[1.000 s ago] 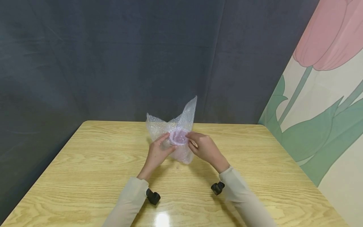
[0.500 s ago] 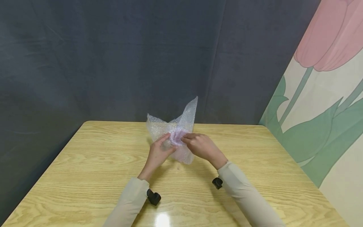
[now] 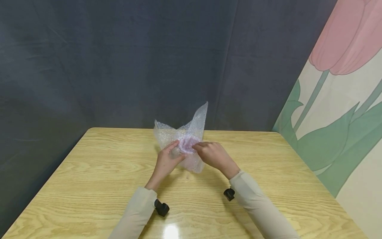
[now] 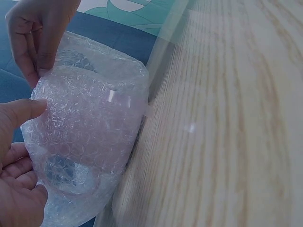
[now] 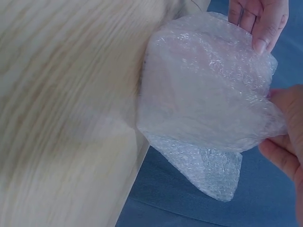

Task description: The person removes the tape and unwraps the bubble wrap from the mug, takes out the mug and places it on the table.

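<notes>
Since 1 second ago, the right hand moves a little to the left, so its fingertips come in over the round, pale purple thing. Against 0.5 seconds ago, it sits just a tiny bit back to the right. The left hand and the 2 tall corners of the bubble wrap look almost the same in all 3 looks. This seems to mean that the right hand is tucking a bit of wrap in toward the middle while the left hand keeps the bundle from sliding; the work looks partly done, because the corners at the back stick up loose. The right hand's fingers are close together and pinch the edge of the wrap. The left hand's thumb and fingers are spread wide and hold the wrapped bundle at its near left side. The purple thing is inside the see-through wrap, between the 2 hands, near the far edge of the wooden table. What it is, nobody can tell through the bubbles. No brand, label or writing can be read on the wrap or on the 2 small black wrist cameras.
</notes>
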